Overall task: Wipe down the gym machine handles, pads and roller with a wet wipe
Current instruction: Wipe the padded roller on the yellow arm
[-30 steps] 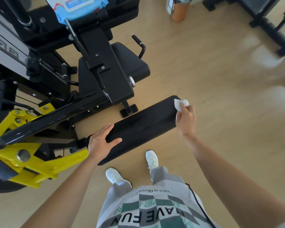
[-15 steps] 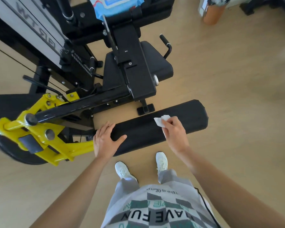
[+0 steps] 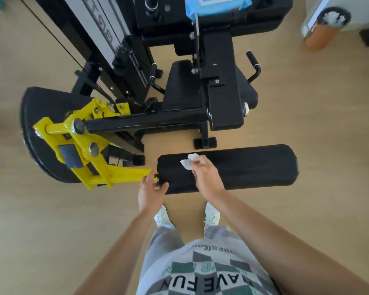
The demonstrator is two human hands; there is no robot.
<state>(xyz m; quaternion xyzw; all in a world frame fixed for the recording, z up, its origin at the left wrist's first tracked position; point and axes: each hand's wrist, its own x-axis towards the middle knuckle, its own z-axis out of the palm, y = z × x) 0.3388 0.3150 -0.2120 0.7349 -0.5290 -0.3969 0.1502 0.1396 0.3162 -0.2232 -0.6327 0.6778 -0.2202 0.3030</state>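
The roller (image 3: 254, 167) lies with its long axis 9 to 3 o'clock. Your right hand (image 3: 207, 179) pinches the wipe (image 3: 188, 163) against it; your left hand (image 3: 150, 192) grips its 9 o'clock end.

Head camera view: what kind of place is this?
Probably a gym or home workout room: a black cable weight machine with a yellow lever arm, a padded seat, and a long padded roller where the right hand holds a wet wipe.

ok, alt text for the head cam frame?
Seen from above, a person's right hand presses a white wipe onto a black padded roller, while the left hand grips the roller's end by a yellow arm. A blue wipes pack sits on the machine.
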